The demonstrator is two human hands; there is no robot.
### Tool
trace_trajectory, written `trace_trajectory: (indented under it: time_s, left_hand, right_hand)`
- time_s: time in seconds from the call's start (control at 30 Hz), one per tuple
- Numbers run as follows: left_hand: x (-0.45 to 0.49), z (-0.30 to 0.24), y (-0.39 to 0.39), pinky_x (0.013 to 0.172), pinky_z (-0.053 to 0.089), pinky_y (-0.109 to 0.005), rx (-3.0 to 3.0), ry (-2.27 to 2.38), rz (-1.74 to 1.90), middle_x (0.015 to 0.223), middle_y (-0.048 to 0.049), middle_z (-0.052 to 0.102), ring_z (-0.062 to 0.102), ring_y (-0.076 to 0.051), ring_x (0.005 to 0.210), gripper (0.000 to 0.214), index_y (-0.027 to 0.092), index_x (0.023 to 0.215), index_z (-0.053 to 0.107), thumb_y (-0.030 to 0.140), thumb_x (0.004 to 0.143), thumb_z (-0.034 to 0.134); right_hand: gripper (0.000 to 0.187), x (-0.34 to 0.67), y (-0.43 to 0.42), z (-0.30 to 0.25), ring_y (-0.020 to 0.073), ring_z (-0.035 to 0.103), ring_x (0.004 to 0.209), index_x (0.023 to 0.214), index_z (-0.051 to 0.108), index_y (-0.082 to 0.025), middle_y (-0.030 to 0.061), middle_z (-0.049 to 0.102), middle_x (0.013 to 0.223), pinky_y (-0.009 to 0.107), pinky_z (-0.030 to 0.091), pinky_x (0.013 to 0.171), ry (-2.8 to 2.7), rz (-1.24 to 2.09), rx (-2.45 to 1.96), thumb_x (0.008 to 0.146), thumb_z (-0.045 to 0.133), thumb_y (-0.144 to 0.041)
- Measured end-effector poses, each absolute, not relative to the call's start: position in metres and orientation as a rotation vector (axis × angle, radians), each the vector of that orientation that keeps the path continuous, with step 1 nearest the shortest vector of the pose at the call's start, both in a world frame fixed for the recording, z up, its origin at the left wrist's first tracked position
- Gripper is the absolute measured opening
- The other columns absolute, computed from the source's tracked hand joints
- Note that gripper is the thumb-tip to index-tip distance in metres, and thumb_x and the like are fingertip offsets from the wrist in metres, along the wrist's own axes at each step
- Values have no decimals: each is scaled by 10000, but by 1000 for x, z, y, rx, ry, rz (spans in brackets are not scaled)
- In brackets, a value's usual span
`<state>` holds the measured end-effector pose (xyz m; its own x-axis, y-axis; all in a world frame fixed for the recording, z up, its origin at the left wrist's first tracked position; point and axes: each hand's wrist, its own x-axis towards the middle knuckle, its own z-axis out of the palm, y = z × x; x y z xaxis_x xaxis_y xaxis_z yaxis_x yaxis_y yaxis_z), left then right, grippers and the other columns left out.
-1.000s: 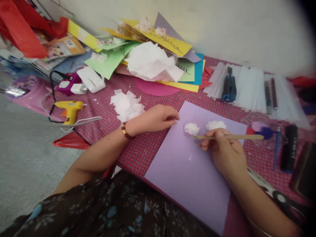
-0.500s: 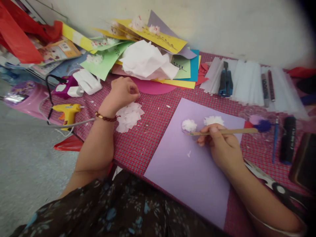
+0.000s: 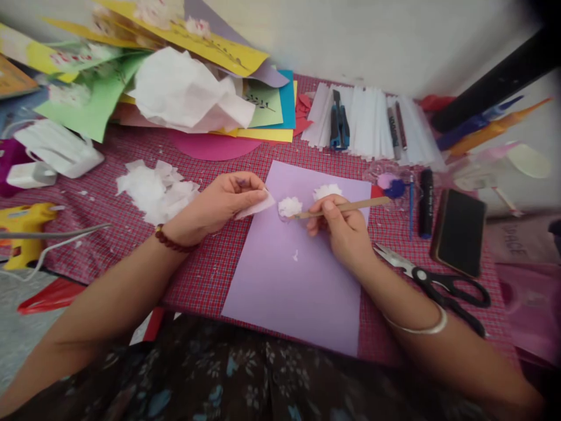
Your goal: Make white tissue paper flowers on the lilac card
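At the far left a yellow glue gun [image 3: 24, 234] lies on the worktop [image 3: 210, 275], which is covered in a red checked cloth. To its right sits a loose pile of white tissue scraps [image 3: 153, 190]. The left hand [image 3: 219, 204] rests beside that pile, fingers pinched closed on a small tissue piece [image 3: 258, 206] held at the left edge of the purple sheet [image 3: 298, 280]. Just right of the piece a first tissue tuft [image 3: 290, 206] sits on the sheet, with a second tuft [image 3: 326, 191] near the sheet's top edge. The right hand [image 3: 344, 234] is curled closed around a wooden stick [image 3: 350, 207], whose tip reaches the first tissue tuft. Further right lie scissors [image 3: 438, 283], a black marker [image 3: 425, 202] and a flat black case [image 3: 460, 231].
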<state>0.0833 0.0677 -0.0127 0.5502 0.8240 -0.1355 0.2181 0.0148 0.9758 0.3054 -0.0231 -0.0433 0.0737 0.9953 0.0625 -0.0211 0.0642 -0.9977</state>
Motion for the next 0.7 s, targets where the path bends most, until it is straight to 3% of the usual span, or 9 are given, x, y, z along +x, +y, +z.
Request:
trace_trajectory:
  time_s: [0.23, 0.43, 0.57, 0.7]
  left_hand:
    - [84, -9, 65, 435, 382, -193, 1572, 803, 351, 618, 8, 609, 502, -80, 480, 127, 182, 848, 674, 301, 804, 658]
    - [84, -6, 63, 484, 421, -188, 1539, 784, 401, 702, 8, 636, 548, -79, 536, 207, 191, 984, 670, 209, 778, 665]
    - [88, 6, 47, 504, 437, -192, 1546, 730, 461, 732, 5, 637, 564, -84, 565, 302, 205, 1088, 648, 192, 786, 661]
    - [92, 13, 35, 504, 424, -188, 1507, 689, 472, 708, 17, 610, 546, -78, 561, 295, 207, 1074, 638, 173, 782, 664]
  right_hand:
    - [368, 302, -25, -38, 107, 588, 543, 851, 608, -195, -20, 627, 650, 261, 496, 547, -1241, 1111, -1170, 937, 548, -548]
    - [355, 300, -27, -35, 104, 584, 554, 864, 605, -200, -21, 615, 665, 252, 490, 550, -1276, 1119, -1167, 959, 518, -530]
    - [441, 292, -36, -22, 95, 559, 592, 711, 539, -195, 8, 589, 745, 253, 480, 566, -1383, 1091, -1175, 980, 465, -538]
    - [429, 283, -45, -12, 81, 447, 466, 751, 496, -211, -47, 493, 581, 232, 384, 461, -1405, 1261, -1187, 995, 413, -553]
